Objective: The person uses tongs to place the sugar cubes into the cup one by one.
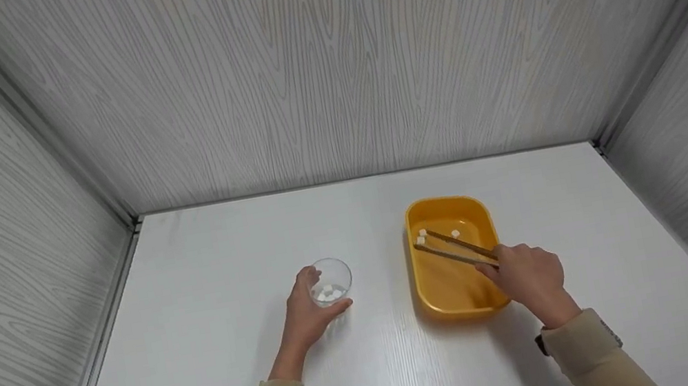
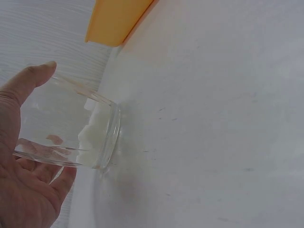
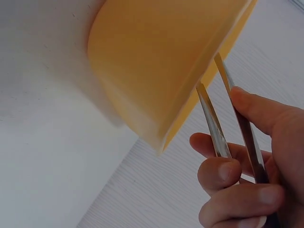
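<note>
My left hand (image 1: 303,315) holds a clear glass (image 1: 333,271), thumb on one side and fingers round the other. Several small white cubes (image 1: 329,292) lie at its bottom; in the left wrist view they appear as a pale heap (image 2: 92,137) near the thick base. With my right hand (image 1: 529,274) I grip metal tongs (image 1: 452,255), thumb on one arm and fingers about the other. Their arms stand apart, reaching over the rim into a yellow tray (image 1: 454,286). Near the tips are two white cubes (image 1: 421,237), and another white cube (image 1: 455,233) lies farther right. In the right wrist view, the tray wall hides the tips.
Both hands work over a white table (image 1: 371,356). Grey wood-grain panels rise at the back (image 1: 323,70), left and right. The tray stands to the right of the glass, with bare tabletop between them. Black bands sit at both sleeve cuffs.
</note>
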{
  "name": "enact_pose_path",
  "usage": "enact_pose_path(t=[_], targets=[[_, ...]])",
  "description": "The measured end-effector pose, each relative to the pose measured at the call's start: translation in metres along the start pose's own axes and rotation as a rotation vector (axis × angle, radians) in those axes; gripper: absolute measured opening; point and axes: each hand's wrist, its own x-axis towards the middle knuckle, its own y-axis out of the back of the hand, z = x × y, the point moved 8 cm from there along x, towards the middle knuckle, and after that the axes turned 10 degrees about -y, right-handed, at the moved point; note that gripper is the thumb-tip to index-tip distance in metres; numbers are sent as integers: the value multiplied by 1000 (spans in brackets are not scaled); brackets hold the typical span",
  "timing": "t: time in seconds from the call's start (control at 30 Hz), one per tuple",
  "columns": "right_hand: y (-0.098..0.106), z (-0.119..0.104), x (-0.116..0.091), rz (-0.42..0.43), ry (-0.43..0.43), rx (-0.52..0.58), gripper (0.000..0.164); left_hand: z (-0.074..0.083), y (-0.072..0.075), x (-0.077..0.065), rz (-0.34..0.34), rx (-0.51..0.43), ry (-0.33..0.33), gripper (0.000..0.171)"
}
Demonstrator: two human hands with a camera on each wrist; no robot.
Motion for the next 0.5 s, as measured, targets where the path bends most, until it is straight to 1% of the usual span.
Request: enact_pose_path(t=[0.2, 0.5], targets=[[-4, -2, 3, 7, 14, -35, 47, 1, 0, 0, -3, 25, 10, 96], [-8, -5, 8, 18, 28, -31, 45, 1, 0, 0, 6, 33, 17, 96]])
